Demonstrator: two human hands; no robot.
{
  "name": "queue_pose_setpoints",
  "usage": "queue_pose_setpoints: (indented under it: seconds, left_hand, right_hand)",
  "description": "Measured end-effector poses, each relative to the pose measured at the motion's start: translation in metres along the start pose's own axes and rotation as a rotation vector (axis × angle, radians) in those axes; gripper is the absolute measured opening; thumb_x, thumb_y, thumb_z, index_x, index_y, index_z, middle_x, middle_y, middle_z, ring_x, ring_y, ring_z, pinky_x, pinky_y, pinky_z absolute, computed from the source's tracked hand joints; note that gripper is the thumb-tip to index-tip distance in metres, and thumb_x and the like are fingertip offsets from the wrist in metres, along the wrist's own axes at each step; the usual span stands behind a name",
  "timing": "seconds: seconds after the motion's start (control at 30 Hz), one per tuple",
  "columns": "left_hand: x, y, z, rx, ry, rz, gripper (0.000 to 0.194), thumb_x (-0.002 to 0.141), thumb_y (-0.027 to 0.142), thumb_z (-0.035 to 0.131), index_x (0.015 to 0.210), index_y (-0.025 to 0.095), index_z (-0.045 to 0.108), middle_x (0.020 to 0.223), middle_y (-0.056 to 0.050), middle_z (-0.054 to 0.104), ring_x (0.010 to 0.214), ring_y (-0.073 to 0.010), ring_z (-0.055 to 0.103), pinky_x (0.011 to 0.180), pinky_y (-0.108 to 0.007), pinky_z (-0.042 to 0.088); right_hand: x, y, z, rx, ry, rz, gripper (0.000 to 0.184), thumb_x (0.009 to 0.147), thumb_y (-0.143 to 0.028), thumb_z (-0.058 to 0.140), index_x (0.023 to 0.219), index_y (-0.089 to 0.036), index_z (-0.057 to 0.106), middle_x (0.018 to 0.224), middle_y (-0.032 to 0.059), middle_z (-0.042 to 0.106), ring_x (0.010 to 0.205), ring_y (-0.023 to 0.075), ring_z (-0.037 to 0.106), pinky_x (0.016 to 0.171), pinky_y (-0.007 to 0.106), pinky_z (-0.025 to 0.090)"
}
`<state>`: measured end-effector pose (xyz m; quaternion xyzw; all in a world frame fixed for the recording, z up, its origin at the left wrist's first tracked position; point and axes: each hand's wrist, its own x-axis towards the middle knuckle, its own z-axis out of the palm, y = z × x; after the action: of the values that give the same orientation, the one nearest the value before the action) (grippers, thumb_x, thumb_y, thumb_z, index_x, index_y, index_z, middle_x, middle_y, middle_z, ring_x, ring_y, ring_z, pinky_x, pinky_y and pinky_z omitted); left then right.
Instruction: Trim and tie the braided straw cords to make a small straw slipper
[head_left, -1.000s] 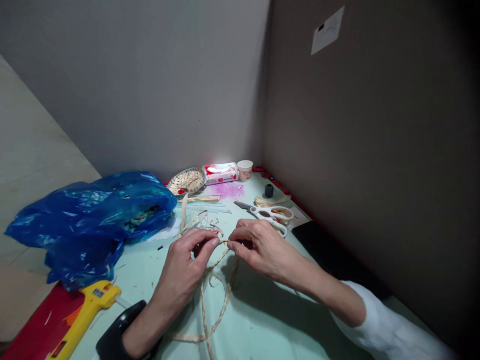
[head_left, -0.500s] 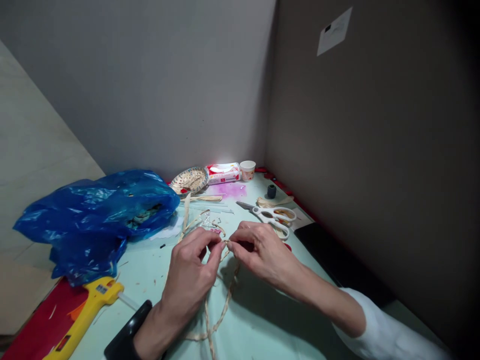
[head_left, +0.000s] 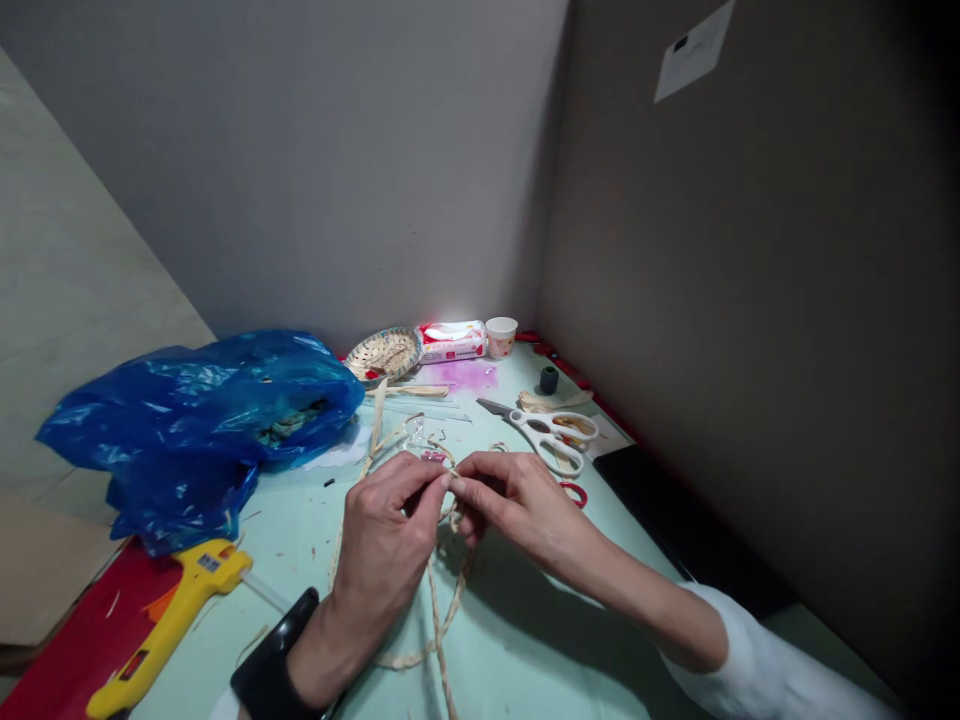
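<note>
A pale, straw-coloured braided cord (head_left: 437,620) loops down from my fingertips and crosses over itself on the table. My left hand (head_left: 390,530) pinches the cord between thumb and index finger. Right beside it, my right hand (head_left: 517,500) grips the same cord, thumb against index finger, so the two sets of fingertips nearly touch. The short piece between the fingers is mostly hidden. White-handled scissors (head_left: 544,430) lie just beyond my right hand, with a red ring-shaped handle (head_left: 574,494) showing beside the wrist.
A blue plastic bag (head_left: 202,420) and a yellow glue gun (head_left: 172,620) lie at the left. Along the back stand a woven basket (head_left: 386,355), a tissue pack (head_left: 454,342) and a paper cup (head_left: 501,338). A dark flat object (head_left: 682,530) lies right, near the wall.
The view has shifted slightly, so the background sits further right. Both hands keep pinching the cord, their fingertips now closer together. More of the red handle shows beside my right wrist.
</note>
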<state>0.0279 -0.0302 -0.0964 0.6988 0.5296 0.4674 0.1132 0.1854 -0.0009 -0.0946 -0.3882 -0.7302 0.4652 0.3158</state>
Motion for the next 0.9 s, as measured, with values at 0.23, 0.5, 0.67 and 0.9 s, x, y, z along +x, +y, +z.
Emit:
queue_pose_setpoints:
  seconds: [0.23, 0.5, 0.67, 0.9]
  left_hand:
    - [-0.004, 0.003, 0.002, -0.007, 0.003, -0.015, 0.019, 0.087, 0.013, 0.059, 0.079, 0.017, 0.075, 0.075, -0.004, 0.071, 0.071, -0.0193, 0.066, 0.068, -0.029, 0.048]
    - [-0.009, 0.002, 0.006, -0.041, -0.047, 0.007, 0.025, 0.090, 0.012, 0.054, 0.099, 0.014, 0.078, 0.088, -0.009, 0.073, 0.085, -0.0213, 0.066, 0.079, -0.032, 0.049]
    - [-0.010, -0.004, 0.010, -0.062, -0.079, -0.014, 0.031, 0.090, 0.016, 0.054, 0.112, 0.014, 0.075, 0.089, -0.010, 0.073, 0.086, -0.0228, 0.065, 0.078, -0.034, 0.049]
    - [-0.007, -0.004, 0.008, -0.125, -0.181, -0.141, 0.037, 0.094, 0.023, 0.051, 0.124, 0.013, 0.068, 0.086, -0.006, 0.076, 0.070, -0.0173, 0.066, 0.067, -0.028, 0.053]
  right_hand:
    - [0.000, 0.004, 0.003, 0.217, -0.025, 0.055, 0.028, 0.093, -0.038, 0.056, 0.077, -0.016, 0.063, 0.061, 0.0023, 0.068, 0.056, 0.0161, 0.067, 0.058, 0.026, 0.053]
    - [0.001, 0.009, 0.004, 0.377, 0.051, 0.081, 0.022, 0.090, -0.035, 0.061, 0.081, -0.015, 0.065, 0.061, 0.0018, 0.068, 0.056, 0.0164, 0.067, 0.057, 0.027, 0.055]
    - [0.005, 0.012, 0.004, 0.457, 0.084, 0.067, 0.026, 0.087, -0.040, 0.063, 0.079, -0.015, 0.065, 0.064, 0.0029, 0.068, 0.056, 0.0160, 0.067, 0.059, 0.028, 0.055]
    - [0.006, 0.009, 0.004, 0.547, 0.093, 0.054, 0.028, 0.085, -0.040, 0.065, 0.082, -0.012, 0.068, 0.064, 0.0042, 0.070, 0.053, 0.0127, 0.064, 0.057, 0.025, 0.053]
